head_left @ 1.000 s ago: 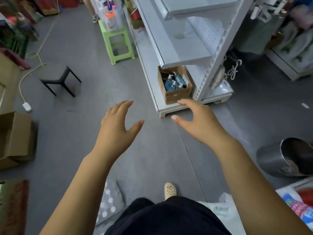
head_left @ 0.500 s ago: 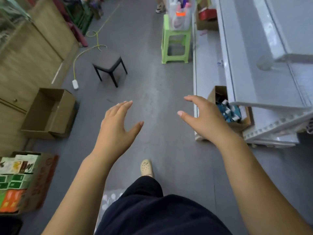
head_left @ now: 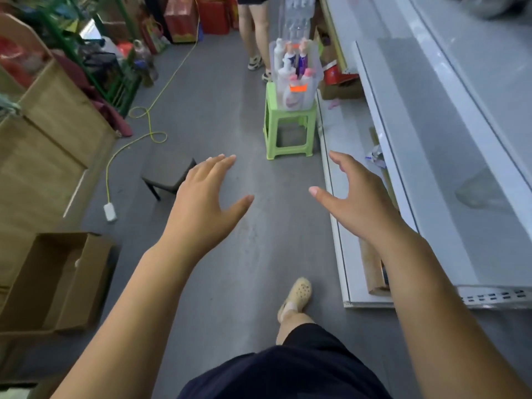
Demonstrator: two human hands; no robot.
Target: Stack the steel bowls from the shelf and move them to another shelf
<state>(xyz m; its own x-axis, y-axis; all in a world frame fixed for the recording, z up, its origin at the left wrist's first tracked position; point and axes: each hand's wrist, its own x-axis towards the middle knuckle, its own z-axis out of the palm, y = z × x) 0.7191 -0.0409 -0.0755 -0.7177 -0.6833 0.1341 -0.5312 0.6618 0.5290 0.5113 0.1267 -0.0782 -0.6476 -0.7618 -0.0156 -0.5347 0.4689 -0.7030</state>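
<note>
Head view: left hand and right hand hover spread, each grip empty, beside white shelf.

Left hand, right hand outstretched; fingers spread.

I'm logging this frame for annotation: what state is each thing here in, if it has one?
left hand: open, fingers spread, holding nothing.
right hand: open, holding nothing.
cardboard box: open, flaps out.
green stool: upright, carrying the clear bin.
clear bin: upright, holding bottles.
dark stool: upright.
yellow cable: looped loose on the floor.
</note>
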